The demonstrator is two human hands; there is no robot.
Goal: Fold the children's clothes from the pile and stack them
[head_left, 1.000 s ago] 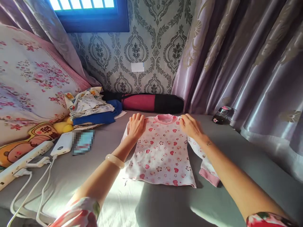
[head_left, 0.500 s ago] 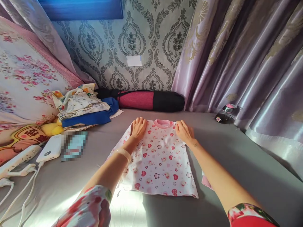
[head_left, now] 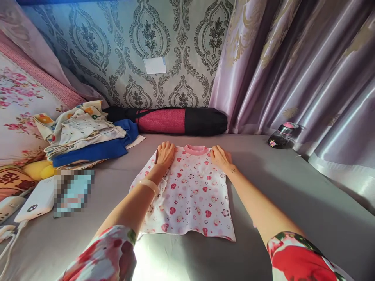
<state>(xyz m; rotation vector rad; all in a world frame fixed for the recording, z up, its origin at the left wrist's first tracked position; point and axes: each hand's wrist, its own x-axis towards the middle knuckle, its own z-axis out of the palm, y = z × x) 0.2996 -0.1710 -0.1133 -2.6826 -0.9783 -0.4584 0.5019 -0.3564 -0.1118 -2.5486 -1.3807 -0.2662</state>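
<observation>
A small white shirt (head_left: 190, 195) printed with red hearts and flowers lies spread on the grey sheet, its pink collar (head_left: 195, 150) away from me. My left hand (head_left: 165, 155) is closed on its left shoulder, knuckles up. On the opposite shoulder, just beside the collar, my right hand (head_left: 222, 158) pinches the fabric; its fingertips are partly hidden. One sleeve slants out under my left forearm, while the right sleeve is mostly covered by my right arm. The hem is slightly wavy and nearest to me.
Folded clothes (head_left: 84, 136) are piled at the left, near a white power bank (head_left: 36, 199) with a cable and a blurred packet (head_left: 74, 193). A red and black rolled bag (head_left: 164, 121) lies along the wall. A dark bottle (head_left: 281, 136) stands by the curtain (head_left: 263, 78).
The view has shifted, so the wall and pile sit further left. Both hands stay on the shirt's shoulders. The pink cloth edge by my right forearm is now almost hidden.
</observation>
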